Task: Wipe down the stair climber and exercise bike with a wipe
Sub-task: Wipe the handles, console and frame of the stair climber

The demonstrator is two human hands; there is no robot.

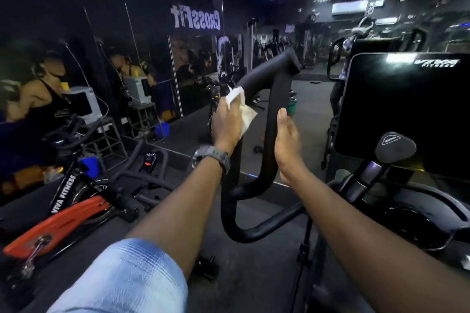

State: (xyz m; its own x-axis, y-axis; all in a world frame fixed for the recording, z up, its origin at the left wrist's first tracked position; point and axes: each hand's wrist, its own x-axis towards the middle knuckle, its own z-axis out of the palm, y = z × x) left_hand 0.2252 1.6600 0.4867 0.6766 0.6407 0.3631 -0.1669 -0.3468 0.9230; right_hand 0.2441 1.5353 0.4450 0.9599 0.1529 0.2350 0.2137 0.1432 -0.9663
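Mirrored "CrossFit" sign [195, 18]; "VIVA FITNESS" console [407, 114]

Left hand [227, 123] clenched; right hand [288, 141] flat

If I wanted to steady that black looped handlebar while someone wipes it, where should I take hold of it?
Probably the straight upright stretch of the handlebar, from the right, where the right hand already rests against it with fingers extended. That run is smooth, round and bare, so fingers could wrap it. The left hand presses the wipe on the other bar, so the right side stays out of its way.
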